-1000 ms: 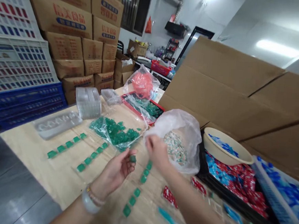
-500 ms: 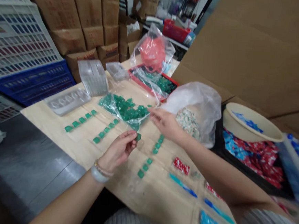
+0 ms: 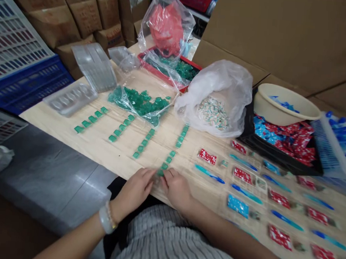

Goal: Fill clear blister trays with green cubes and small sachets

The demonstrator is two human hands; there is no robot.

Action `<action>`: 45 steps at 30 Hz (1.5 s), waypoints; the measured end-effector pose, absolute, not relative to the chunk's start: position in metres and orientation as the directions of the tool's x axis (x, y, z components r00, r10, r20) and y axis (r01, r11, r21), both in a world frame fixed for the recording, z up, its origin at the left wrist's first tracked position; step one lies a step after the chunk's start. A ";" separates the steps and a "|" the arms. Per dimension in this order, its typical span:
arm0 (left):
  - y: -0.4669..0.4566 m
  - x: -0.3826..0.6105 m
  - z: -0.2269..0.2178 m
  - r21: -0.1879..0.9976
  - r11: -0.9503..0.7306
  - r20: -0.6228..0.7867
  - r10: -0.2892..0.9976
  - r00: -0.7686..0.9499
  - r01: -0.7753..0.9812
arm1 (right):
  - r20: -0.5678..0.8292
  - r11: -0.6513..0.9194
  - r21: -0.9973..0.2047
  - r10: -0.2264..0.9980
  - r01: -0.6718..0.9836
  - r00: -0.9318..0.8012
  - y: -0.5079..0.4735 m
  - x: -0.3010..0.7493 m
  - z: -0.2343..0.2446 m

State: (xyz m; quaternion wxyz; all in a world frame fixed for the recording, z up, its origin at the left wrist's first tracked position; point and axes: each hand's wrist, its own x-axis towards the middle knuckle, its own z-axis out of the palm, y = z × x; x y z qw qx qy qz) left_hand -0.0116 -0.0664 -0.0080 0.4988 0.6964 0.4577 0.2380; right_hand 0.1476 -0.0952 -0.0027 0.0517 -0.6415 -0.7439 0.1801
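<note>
Left hand [image 3: 134, 190] and right hand [image 3: 176, 189] low at near edge of wooden table [image 3: 99, 147], fingers narrow, tips of both meeting on 1 green piece [image 3: 160, 172] lying on the table at near end of the 4th green row [image 3: 176, 143]; cannot tell which hand actually grips it. Clear bag of green pieces [image 3: 139, 101] sits further back, white bag [image 3: 224, 81] just beside it, red packets [image 3: 207, 156] to the right of the hands.

We find bare wood open along the table's [image 3: 93, 147] near left edge and between the green rows [image 3: 122, 127]; bags [image 3: 219, 79] wall off the far edge, and clear trays [image 3: 260, 185] crowd the right end.
</note>
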 end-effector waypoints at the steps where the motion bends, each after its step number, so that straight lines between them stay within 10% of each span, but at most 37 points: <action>1: -0.070 -0.011 -0.011 0.892 -0.133 -0.110 0.863 0.493 0.431 | -0.171 0.106 -0.282 0.972 0.953 -0.159 -0.096 0.145 -0.005; 14: -0.024 -0.015 0.017 0.801 -0.314 -0.074 0.793 0.604 0.510 | 0.012 0.276 -0.313 0.958 0.909 -0.287 -0.092 0.143 -0.026; 18: 0.079 -0.009 0.036 0.729 -0.308 0.091 0.929 0.359 0.611 | 0.097 0.255 -0.454 0.967 0.854 -0.237 -0.094 0.151 -0.020; 22: 0.161 0.012 0.029 0.616 -0.083 -0.034 0.991 0.132 0.784 | 0.195 0.270 -0.498 0.961 0.824 -0.197 -0.078 0.166 0.004; 29: 0.167 0.002 0.033 0.742 -0.094 -0.093 0.966 0.242 0.663 | 0.299 0.263 -0.635 0.951 0.726 -0.083 0.019 0.176 0.033; 33: 0.117 -0.003 0.049 0.981 0.092 -0.156 0.897 0.414 0.172 | 0.308 0.333 -0.757 0.941 0.562 -0.142 0.056 0.154 0.039; 37: 0.062 0.001 0.048 0.942 0.309 -0.217 0.862 0.459 -0.134 | 0.274 0.328 -0.855 0.943 0.401 -0.187 0.035 0.140 0.041; 41: 0.013 -0.002 0.037 0.973 0.229 -0.212 0.863 0.458 0.020 | 0.170 0.198 -0.917 0.980 0.346 -0.107 -0.023 0.143 0.036; 45: -0.034 -0.020 0.018 0.953 0.102 -0.224 0.872 0.435 0.287 | 0.132 0.205 -0.751 0.978 0.628 -0.161 -0.081 0.150 0.020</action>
